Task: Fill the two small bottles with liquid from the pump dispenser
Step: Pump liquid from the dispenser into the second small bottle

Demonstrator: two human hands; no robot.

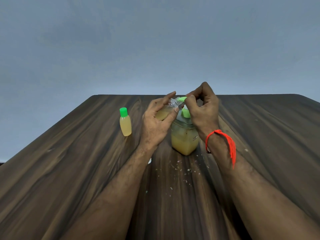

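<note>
so, my left hand (156,122) is wrapped around a small clear plastic bottle (166,110), tilted, its ribbed threaded neck poking out past my fingertips toward the right, cloudy yellow liquid pooled in the body under my palm. my right hand (202,108) pinches a bright green cap (182,99) between thumb and forefinger, right at that neck's mouth; i cannot tell if it touches the threads. just below my right fingers stands the pump dispenser (185,135), a squarish translucent jar with a green pump head, roughly half full of pulpy yellow liquid. left of my left fingers, apart, stands the second small bottle (125,122), capped green and filled. an orange thread (223,141) loops my right wrist. dark wood-grain table (69,170), matte, flecked with pale crumbs; plain grey-blue wall (155,40) behind.
</note>
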